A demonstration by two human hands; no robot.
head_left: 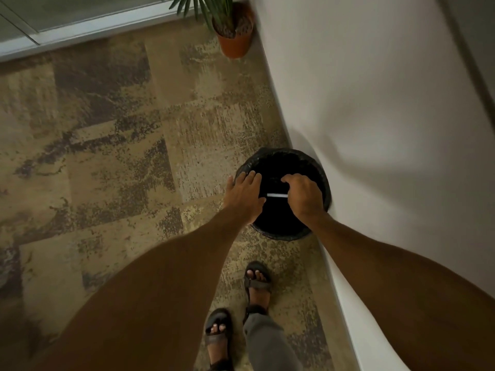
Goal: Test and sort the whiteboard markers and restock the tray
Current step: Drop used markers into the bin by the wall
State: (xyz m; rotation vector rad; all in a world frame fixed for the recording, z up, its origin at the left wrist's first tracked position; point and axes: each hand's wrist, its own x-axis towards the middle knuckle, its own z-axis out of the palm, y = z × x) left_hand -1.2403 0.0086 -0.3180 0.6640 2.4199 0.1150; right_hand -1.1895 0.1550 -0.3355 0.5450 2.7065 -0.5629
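A round waste bin point(320, 172) lined with a black bag stands on the carpet against the white wall. Both my hands hover over its dark opening. My right hand point(304, 196) has its fingers curled down and grips a white marker point(277, 195), which sticks out to the left as a short white bar above the bin's inside. My left hand point(245, 195) lies flat, fingers straight, over the bin's left rim; whether it touches the bag cannot be told.
A white wall point(388, 116) runs along the right, right behind the bin. A potted plant point(234, 33) in an orange pot stands in the far corner. Patterned carpet point(120, 143) stretches to the left. My sandalled feet point(257, 285) stand just before the bin.
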